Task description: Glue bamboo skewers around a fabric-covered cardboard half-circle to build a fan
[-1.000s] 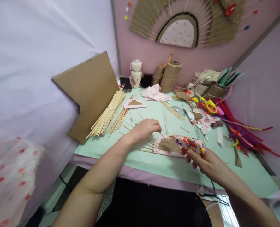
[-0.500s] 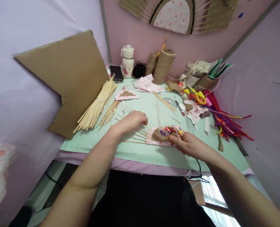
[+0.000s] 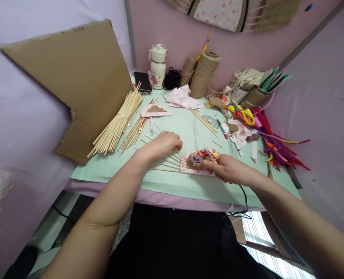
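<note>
A half-round cardboard piece edged with pink spotted cloth (image 3: 192,166) lies near the table's front edge. Several thin wooden sticks (image 3: 166,166) fan out from its left side. Over these sticks, my left hand (image 3: 167,143) is closed, its fingertips pinching one stick close to the cloth edge. My right hand (image 3: 225,168) wraps round what looks like a glue gun (image 3: 208,155) with a bright floral print, held over the piece. A dark cord runs below that hand. The glue gun's nozzle is hard to make out.
A bundle of sticks (image 3: 121,120) and a leaning cardboard sheet (image 3: 81,77) stand left. Another cloth-edged half-round (image 3: 156,111) lies farther back. Behind are a bottle (image 3: 158,69) and twine spools (image 3: 205,75). Yellow scissors (image 3: 249,116), markers (image 3: 222,130) and pipe cleaners (image 3: 276,141) lie right.
My right hand has shifted slightly left with the glue gun, whose front now tilts more over the piece. My left hand stays at the same stick. The view has shifted a little.
</note>
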`<state>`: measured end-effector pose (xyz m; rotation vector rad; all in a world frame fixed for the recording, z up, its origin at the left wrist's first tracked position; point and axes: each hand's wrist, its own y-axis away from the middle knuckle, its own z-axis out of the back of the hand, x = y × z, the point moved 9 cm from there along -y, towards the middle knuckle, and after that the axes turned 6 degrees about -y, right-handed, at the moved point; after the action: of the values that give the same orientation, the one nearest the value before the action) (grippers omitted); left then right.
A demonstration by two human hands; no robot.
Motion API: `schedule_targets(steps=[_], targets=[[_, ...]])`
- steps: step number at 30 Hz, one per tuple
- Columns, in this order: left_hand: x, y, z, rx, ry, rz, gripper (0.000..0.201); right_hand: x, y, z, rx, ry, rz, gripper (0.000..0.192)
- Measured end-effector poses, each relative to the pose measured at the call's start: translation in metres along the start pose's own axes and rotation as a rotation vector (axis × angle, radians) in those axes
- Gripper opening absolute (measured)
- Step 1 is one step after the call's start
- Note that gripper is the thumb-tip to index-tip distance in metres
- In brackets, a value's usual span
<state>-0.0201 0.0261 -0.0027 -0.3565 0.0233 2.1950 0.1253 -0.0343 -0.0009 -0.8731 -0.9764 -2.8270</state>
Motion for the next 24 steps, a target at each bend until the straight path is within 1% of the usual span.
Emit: schedule_targets(steps=[4, 15, 20, 24], targets=[[0.002, 0.000, -0.002, -0.017, 0.017, -0.006, 0.019, -0.002, 0.001, 0.000, 0.010, 0.000, -0.025, 0.065], [0.003, -0.003, -0.008, 0.013, 0.011, -0.012, 0.021, 0.002, -0.002, -0.001, 0.043, 0.029, -0.012, 0.067], [0.003, -0.005, -0.011, 0.031, 0.046, -0.042, 0.024, 0.000, -0.003, -0.001, 0.042, 0.035, -0.028, 0.067], [0.006, -0.005, -0.013, 0.044, 0.071, -0.027, 0.027, -0.002, -0.005, 0.000, 0.045, 0.040, -0.025, 0.068]])
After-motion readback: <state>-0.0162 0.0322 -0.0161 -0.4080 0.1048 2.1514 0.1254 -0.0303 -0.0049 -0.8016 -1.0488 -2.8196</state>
